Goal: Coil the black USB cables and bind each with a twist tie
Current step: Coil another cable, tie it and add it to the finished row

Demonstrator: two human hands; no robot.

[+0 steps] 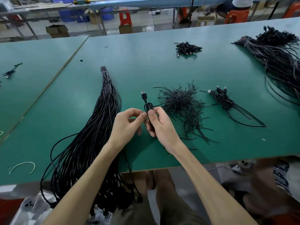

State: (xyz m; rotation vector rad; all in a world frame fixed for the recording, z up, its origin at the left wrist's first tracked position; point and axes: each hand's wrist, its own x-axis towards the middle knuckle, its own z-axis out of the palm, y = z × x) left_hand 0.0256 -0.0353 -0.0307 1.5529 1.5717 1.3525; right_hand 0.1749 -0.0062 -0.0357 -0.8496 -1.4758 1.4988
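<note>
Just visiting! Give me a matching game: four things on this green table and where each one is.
Things:
1 coiled USB cable
2 twist tie pile
3 long cable bundle
4 heap of finished coils

Places:
A hangs off the near edge of the table
B far across the table
C gripped by left hand and right hand
D just right of the hands

Pairs: 1-C, 2-D, 3-A, 4-B

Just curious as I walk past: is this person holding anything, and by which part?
Yes, a coiled black USB cable. The right hand grips the coil's middle; the left hand pinches it alongside, and the plug sticks up free.
</note>
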